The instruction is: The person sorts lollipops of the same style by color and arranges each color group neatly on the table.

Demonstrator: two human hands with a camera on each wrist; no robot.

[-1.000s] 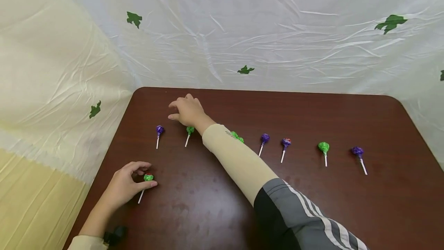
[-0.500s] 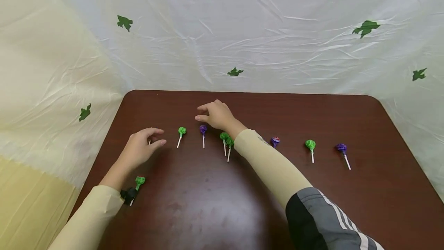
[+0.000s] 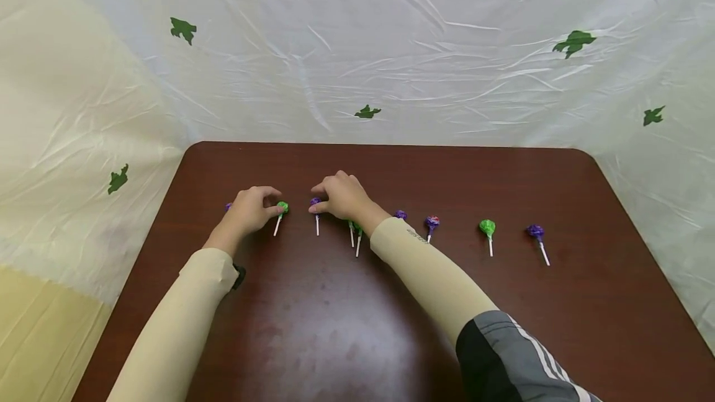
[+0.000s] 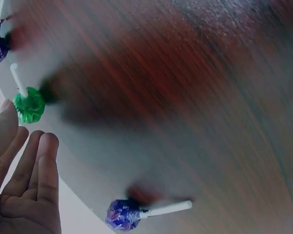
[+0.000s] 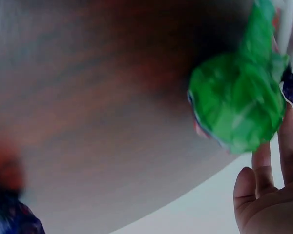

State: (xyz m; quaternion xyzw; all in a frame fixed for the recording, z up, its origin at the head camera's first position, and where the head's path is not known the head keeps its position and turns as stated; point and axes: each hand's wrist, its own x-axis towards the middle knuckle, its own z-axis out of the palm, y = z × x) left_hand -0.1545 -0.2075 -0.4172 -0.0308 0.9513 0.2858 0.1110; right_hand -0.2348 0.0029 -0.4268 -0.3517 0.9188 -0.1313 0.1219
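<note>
My left hand [image 3: 249,211] reaches over the table with thumb and fingers apart, beside a green lollipop [image 3: 283,206]. In the left wrist view the thumb tip is close to that lollipop's green head [image 4: 29,105]; whether it touches cannot be told. A purple lollipop [image 4: 123,214] lies behind this hand, mostly hidden in the head view. My right hand [image 3: 346,198] hovers at another purple lollipop [image 3: 317,225], its thumb in front of the purple head. Two green lollipops [image 3: 359,242] lie partly under the right hand; one green head [image 5: 239,102] looms large in the right wrist view.
To the right on the brown table [image 3: 313,340] lie a purple lollipop [image 3: 400,214], a purple-and-red one [image 3: 432,222], a green one [image 3: 488,228] and another purple one [image 3: 535,231]. White sheeting [image 3: 447,79] with green patches hangs behind the table.
My left hand has left a green lollipop at the near left and moved forward and right; that lollipop is now hidden. My right hand has moved right, to the purple lollipop. The view has shifted.
</note>
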